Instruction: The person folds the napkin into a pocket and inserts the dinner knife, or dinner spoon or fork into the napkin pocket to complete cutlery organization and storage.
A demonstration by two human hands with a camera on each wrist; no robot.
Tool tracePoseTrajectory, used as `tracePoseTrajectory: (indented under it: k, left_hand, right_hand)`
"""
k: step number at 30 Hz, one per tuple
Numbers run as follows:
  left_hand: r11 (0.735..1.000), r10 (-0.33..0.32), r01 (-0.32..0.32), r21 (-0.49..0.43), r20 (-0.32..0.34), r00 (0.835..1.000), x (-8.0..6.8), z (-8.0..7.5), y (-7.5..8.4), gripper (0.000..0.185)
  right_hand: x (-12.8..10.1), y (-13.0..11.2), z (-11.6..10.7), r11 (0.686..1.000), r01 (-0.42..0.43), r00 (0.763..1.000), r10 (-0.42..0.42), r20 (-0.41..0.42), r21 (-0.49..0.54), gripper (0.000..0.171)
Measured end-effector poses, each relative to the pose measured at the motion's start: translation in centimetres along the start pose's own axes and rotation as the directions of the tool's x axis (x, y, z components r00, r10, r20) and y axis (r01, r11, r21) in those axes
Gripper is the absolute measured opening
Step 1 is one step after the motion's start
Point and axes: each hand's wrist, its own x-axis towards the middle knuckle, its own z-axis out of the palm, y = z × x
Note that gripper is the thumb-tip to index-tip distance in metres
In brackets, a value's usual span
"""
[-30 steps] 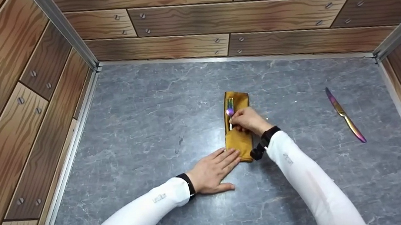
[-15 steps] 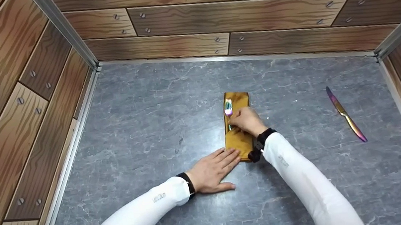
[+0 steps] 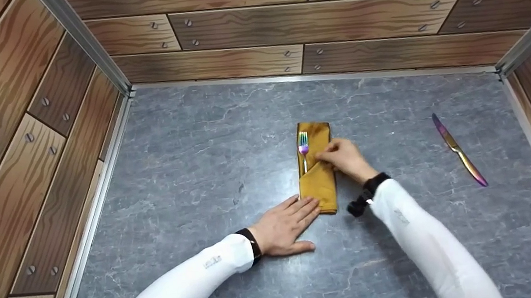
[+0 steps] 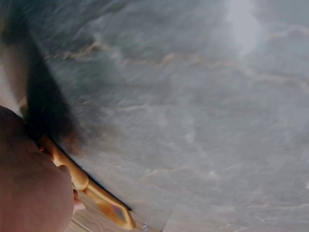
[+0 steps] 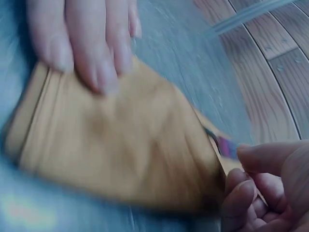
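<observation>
A mustard-yellow napkin (image 3: 321,190), folded into a long narrow pouch, lies upright in the head view. Tucked into its pocket is a fork (image 3: 303,149) with a rainbow sheen; the tines and neck show, while the lower handle is hidden by cloth. My left hand (image 3: 283,227) lies flat with its fingertips pressing the napkin's lower left part. At the right side of the pocket opening, my right hand (image 3: 345,158) pinches the cloth edge with curled fingers, its thumb apart from the fork. The right wrist view shows these fingers (image 5: 239,198) at the slanted pocket edge.
To the right, a rainbow-tinted table knife (image 3: 458,151) lies slanted on the grey marbled tabletop (image 3: 208,165). Wood-patterned panels (image 3: 233,29) with metal edging stand along the back and both sides.
My right hand has let go of the fork and shifted right to the napkin's pocket edge. The pocket edge now runs up at a slant toward it. My left hand has stayed in place.
</observation>
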Motion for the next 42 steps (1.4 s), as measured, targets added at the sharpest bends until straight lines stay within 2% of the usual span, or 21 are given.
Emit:
tracePoseTrajectory:
  k: [5, 8, 11, 14, 18, 21, 23, 26, 29, 32, 36, 39, 42]
  left_hand:
    - [0.999, -0.022, 0.022, 0.039, 0.014, 1.0, 0.7, -1.3, 0.0, 0.085]
    - [0.998, -0.023, 0.024, 0.066, -0.009, 1.0, 1.4, -2.2, 0.1, 0.084]
    - [0.996, -0.029, 0.031, 0.088, -0.027, 0.999, 2.4, -3.2, 0.1, 0.081]
    - [0.996, -0.038, 0.038, 0.083, -0.003, 0.999, 3.4, -4.3, 0.1, 0.077]
    - [0.997, -0.06, 0.056, 0.058, 0.073, 0.995, 4.8, -5.5, 0.0, 0.076]
    - [0.996, -0.089, 0.086, 0.028, 0.144, 0.986, 5.9, -6.5, 0.0, 0.078]
    - [0.993, -0.113, 0.114, 0.007, 0.2, 0.973, 6.6, -7.2, 0.2, 0.079]
    - [0.99, -0.13, 0.139, -0.016, 0.26, 0.957, 7.9, -8.1, 0.4, 0.078]
    - [0.991, -0.117, 0.129, -0.026, 0.276, 0.954, 9.3, -8.7, 0.8, 0.075]
    - [0.995, -0.079, 0.09, -0.039, 0.238, 0.968, 10.6, -8.9, 1.1, 0.071]
    - [0.999, -0.012, 0.016, -0.029, 0.123, 0.992, 12.2, -8.5, 1.5, 0.07]
    - [0.999, 0.038, -0.038, 0.0, 0.058, 0.998, 13.2, -7.8, 1.6, 0.074]
    - [0.998, 0.065, -0.065, 0.007, 0.03, 0.997, 13.9, -6.9, 1.6, 0.076]
  right_hand:
    - [-1.0, 2.0, -5.1, 0.999, -0.009, 0.996, 0.005, -0.094, -0.046, 0.029]
    - [-2.0, 3.6, -8.5, 0.998, -0.023, 0.989, 0.014, -0.147, -0.06, 0.031]
    - [-2.9, 5.4, -11.9, 0.995, -0.028, 0.974, 0.005, -0.225, -0.098, 0.033]
    - [-3.7, 7.2, -15.1, 0.983, -0.052, 0.952, -0.005, -0.305, -0.176, 0.034]
    - [-4.7, 8.9, -18.9, 0.941, -0.151, 0.929, 0.031, -0.368, -0.302, 0.039]
    - [-5.6, 9.9, -20.9, 0.893, -0.228, 0.927, 0.077, -0.366, -0.388, 0.048]
    - [-6.1, 10.5, -21.9, 0.872, -0.251, 0.931, 0.1, -0.35, -0.419, 0.051]
    - [-6.8, 11.3, -22.7, 0.861, -0.265, 0.939, 0.128, -0.319, -0.434, 0.051]
    - [-7.2, 11.9, -23.1, 0.855, -0.281, 0.937, 0.147, -0.317, -0.436, 0.048]
    - [-7.4, 12.3, -23.1, 0.841, -0.291, 0.933, 0.144, -0.329, -0.456, 0.044]
    - [-7.3, 12.7, -23.0, 0.825, -0.299, 0.927, 0.133, -0.35, -0.48, 0.039]
    - [-7.2, 12.8, -22.8, 0.821, -0.32, 0.92, 0.149, -0.364, -0.473, 0.036]
    - [-7.0, 12.5, -22.4, 0.821, -0.33, 0.918, 0.165, -0.36, -0.465, 0.035]
